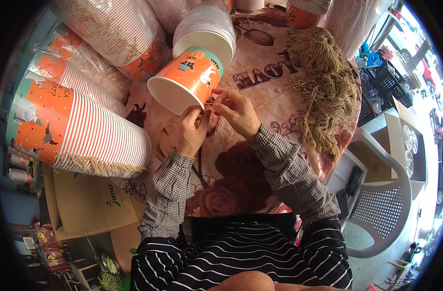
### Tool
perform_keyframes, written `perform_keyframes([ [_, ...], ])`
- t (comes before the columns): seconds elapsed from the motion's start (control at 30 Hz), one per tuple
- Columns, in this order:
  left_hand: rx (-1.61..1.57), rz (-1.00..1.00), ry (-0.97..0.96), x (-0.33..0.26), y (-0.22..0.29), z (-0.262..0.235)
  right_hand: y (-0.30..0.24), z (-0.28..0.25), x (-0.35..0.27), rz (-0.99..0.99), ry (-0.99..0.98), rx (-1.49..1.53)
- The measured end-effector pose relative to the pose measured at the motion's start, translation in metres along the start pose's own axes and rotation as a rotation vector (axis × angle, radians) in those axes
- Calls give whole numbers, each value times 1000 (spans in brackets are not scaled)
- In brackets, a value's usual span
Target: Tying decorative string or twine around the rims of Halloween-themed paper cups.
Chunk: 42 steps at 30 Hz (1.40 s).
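Observation:
An orange paper bucket [187, 77] with a green band and printed figures lies tilted on its side, its white open mouth toward me. My left hand [190, 130] is closed at the lower right of its rim, fingertips pinched there. Just beside it, my right hand [237, 112] pinches a thin beige cord [209, 103] against the bucket's side. The fingertips partly hide where cord and bucket meet. From near my right hand a strand runs across the cloth toward a loose heap of beige cords [323, 92] on the right.
A long nested stack of paper buckets [105, 131], cords lying along it, is at the left, with plastic-wrapped stacks [109, 34] behind. Another wrapped white stack [207, 36] touches the bucket's far end. A flowered cloth [265, 104] covers the table. A plastic chair [384, 208] and cardboard box [92, 206] flank it.

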State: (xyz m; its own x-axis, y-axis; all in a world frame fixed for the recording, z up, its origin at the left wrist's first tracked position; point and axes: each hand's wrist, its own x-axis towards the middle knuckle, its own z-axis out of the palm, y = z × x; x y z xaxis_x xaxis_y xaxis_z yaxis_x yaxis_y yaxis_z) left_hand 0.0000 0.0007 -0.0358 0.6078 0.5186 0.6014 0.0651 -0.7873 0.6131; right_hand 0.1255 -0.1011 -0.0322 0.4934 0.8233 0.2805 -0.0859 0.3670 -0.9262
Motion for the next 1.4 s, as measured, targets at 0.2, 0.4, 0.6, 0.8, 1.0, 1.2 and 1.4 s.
perform_keyframes([
  [0.2, 0, 10, -13, 0, 0, 1, 6, -3, 2, -2, 8, -33],
  [0.4, -22, 23, -16, -1, -2, 2, 6, 0, 2, -57, 36, -212],
  [0.6, -98, 14, -44, -1, 1, 8, 9, -1, 2, -158, 97, -314],
  [0.8, -18, 72, -46, -1, -4, 3, 8, -3, 2, -144, 59, -378],
  [1.0, 21, 65, 19, 1, -7, 8, 2, 0, 0, -167, 54, -425],
  [1.2, -72, 32, 100, 4, 8, 3, -1, 5, -3, -64, -9, -310],
  [1.4, 224, 264, 120, 0, 16, -10, -2, 6, -5, -172, -127, -422],
])
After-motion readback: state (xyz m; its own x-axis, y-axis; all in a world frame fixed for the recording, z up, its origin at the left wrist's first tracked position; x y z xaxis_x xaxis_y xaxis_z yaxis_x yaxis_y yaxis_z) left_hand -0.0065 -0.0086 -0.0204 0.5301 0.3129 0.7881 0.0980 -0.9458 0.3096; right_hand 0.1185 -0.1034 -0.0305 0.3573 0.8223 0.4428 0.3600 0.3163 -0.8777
